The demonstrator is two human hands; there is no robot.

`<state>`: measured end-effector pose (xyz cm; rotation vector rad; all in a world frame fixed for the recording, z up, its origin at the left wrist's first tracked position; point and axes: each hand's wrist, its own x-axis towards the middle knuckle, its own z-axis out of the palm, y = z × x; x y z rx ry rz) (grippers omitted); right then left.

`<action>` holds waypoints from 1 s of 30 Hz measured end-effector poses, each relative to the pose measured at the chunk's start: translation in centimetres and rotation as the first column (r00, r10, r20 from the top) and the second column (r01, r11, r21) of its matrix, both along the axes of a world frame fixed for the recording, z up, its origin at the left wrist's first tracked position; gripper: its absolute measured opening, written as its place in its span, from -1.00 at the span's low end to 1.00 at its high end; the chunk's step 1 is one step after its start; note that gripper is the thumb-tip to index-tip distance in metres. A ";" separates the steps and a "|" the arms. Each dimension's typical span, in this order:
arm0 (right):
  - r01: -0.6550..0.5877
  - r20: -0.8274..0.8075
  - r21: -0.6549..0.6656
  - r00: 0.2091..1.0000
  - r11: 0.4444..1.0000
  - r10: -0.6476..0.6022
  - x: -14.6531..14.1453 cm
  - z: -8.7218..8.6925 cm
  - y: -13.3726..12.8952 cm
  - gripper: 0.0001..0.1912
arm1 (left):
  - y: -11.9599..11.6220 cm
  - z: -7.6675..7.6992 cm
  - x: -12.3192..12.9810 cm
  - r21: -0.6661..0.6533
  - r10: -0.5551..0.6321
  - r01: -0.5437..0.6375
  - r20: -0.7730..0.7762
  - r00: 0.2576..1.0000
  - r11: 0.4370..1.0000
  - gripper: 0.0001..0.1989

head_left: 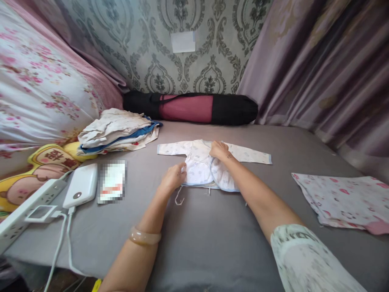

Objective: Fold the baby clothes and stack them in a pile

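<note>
Baby wrap top (197,172) lies sleeves spread mid gray sheet (206,243), right hand (219,150) curled tight on its neckline, left hand (175,176) half-curled at its side (tips hidden, grip unclear), probably steadying it, right forearm (258,190) covering one corner, folded clothes (118,127) left, mat bag (234,109) at far edge.

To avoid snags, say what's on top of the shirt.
The right hand and forearm cover part of the shirt; the left hand touches its edge. Fabric beneath is hidden.

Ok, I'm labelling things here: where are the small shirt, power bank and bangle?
Small shirt (197,171), head view: front panel.
Power bank (82,182), head view: top face.
Bangle (145,238), head view: front of band.
</note>
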<state>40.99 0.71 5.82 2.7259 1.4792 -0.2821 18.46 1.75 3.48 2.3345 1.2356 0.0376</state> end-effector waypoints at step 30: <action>-0.113 -0.327 0.469 0.899 0.876 0.291 5.5 -1.5 1.8 -0.61 | -1.1 -0.4 1.2 0.205 -0.232 0.192 0.193 0.953 0.960 -0.68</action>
